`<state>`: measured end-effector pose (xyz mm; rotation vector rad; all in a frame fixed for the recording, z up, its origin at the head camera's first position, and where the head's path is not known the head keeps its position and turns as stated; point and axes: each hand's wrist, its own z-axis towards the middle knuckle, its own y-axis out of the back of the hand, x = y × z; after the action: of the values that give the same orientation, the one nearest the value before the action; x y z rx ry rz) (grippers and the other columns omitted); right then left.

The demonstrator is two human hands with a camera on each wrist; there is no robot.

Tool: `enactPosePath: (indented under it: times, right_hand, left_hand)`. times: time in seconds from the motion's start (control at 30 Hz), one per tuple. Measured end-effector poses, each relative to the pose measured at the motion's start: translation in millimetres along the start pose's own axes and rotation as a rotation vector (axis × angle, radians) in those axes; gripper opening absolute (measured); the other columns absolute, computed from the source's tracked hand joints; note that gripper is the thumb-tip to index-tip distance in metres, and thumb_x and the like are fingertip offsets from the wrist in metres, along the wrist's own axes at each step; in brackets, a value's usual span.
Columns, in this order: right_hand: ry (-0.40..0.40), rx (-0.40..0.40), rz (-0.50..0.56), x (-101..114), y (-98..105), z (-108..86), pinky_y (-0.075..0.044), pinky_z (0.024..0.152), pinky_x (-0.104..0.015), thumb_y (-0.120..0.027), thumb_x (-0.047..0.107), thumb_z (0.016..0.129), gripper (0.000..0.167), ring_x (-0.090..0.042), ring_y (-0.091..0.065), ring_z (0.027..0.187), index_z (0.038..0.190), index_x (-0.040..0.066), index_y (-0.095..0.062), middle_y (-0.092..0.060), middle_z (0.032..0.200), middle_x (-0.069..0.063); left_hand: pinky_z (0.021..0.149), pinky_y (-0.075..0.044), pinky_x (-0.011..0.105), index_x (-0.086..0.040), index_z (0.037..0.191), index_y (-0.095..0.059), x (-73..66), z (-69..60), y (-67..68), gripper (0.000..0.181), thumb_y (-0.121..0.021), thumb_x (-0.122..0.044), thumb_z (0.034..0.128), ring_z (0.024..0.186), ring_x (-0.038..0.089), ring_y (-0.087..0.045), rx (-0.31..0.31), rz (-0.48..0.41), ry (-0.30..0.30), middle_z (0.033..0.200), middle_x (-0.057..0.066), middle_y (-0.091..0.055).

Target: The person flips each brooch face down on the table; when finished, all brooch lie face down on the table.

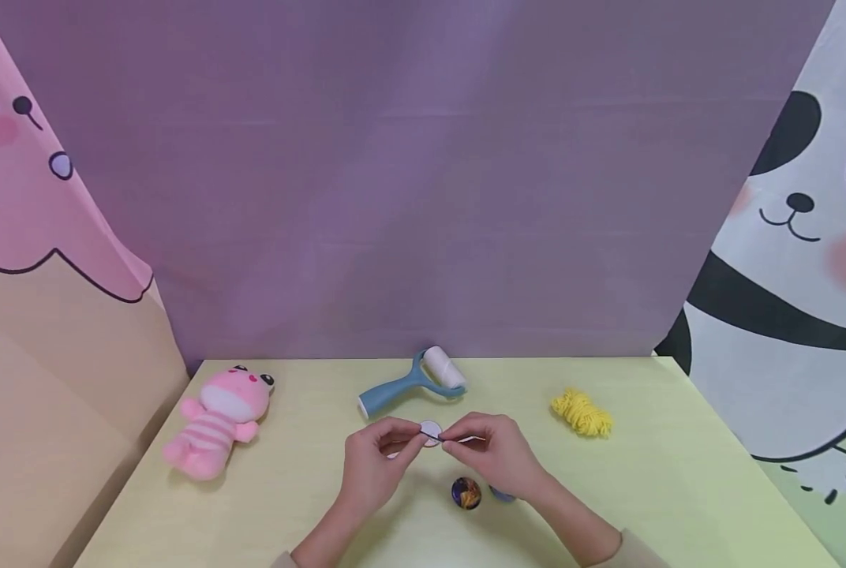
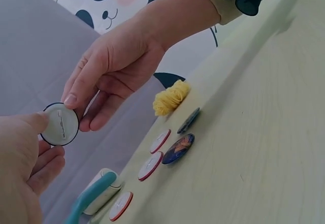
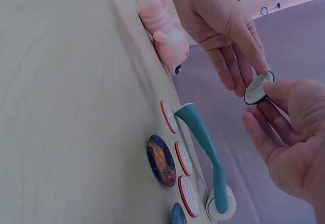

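Note:
Both hands hold one round pin badge (image 2: 60,124) above the table, its white back with a metal pin showing in the left wrist view. My left hand (image 1: 375,464) pinches one edge between thumb and fingers. The opposite edge is pinched by my right hand (image 1: 497,457). From the head view the badge looks like a thin dark line, nearly edge-on. Whether its pin is fastened I cannot tell. Below the hands, a dark picture badge (image 1: 466,493) lies on the table, with a blue badge (image 1: 503,495) partly hidden by the right hand.
Several white-backed badges with red rims, one a badge (image 2: 150,166), lie near the picture badge. Behind the hands is a blue-handled roller (image 1: 412,380). A pink striped plush toy (image 1: 213,426) lies at left, a yellow yarn bundle (image 1: 582,412) at right, on the pale table (image 1: 679,489).

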<state>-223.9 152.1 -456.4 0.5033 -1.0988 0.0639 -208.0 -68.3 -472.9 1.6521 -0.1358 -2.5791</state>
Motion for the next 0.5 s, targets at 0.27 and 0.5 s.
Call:
enactPosePath:
  times: [0.27, 0.5]
  right_hand:
    - [-0.01, -0.034, 0.018, 2.4, -2.2, 4.2, -0.063, 0.069, -0.022, -0.078, 0.005, 0.095, 0.011, -0.011, -0.072, 0.079, 0.105, 0.003, -0.082, -0.078, 0.101, -0.018]
    - [-0.026, -0.047, -0.003, 3.4, -3.4, 3.7, -0.061, 0.066, -0.021, -0.079, 0.007, 0.095, 0.013, -0.009, -0.072, 0.075, 0.107, 0.002, -0.081, -0.078, 0.099, -0.019]
  left_hand:
    - [0.077, -0.064, 0.021, -0.013, 0.096, -0.082, 0.2, 1.4, 2.5, 0.009, -0.084, -0.006, 0.0901, 0.084, 0.014, -0.08, -0.032, 0.027, -0.011, 0.095, 0.004, -0.083]
    - [0.074, -0.065, 0.024, -0.013, 0.097, -0.082, 2.7, 0.2, 2.2, 0.013, -0.083, -0.002, 0.09, 0.079, 0.014, -0.079, -0.031, 0.018, -0.03, 0.095, 0.006, -0.082]
